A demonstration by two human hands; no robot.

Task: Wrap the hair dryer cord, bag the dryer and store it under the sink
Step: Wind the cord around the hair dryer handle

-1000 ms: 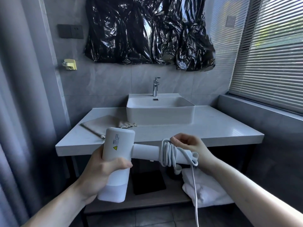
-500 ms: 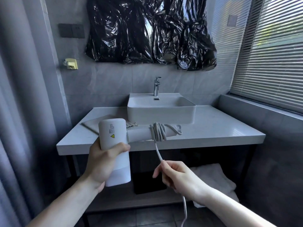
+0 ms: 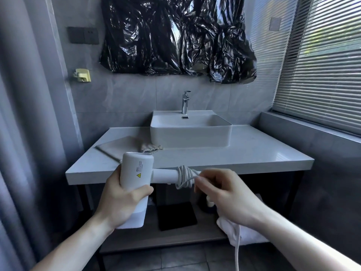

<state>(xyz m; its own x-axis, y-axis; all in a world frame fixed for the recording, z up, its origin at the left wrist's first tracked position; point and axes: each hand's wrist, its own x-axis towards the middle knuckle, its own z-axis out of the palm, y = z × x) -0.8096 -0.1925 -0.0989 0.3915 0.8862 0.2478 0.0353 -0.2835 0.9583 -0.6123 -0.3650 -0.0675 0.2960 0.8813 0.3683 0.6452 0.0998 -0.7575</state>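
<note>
Now my left hand (image 3: 122, 200) wrapped tight round the dryer (image 3: 134, 184) body, right hand (image 3: 224, 194) pinching the cord (image 3: 184, 176) coiled on its handle, before the counter's (image 3: 254, 153) front edge.

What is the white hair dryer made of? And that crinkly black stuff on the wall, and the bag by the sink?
The hair dryer looks like smooth matte white plastic, with even colour and rounded moulded edges. The black sheet on the wall seems to be thin glossy plastic film: it is crumpled and throws bright glints. The bag on the counter looks like soft beige woven cloth, dull, with a gathered, puckered opening.
</note>
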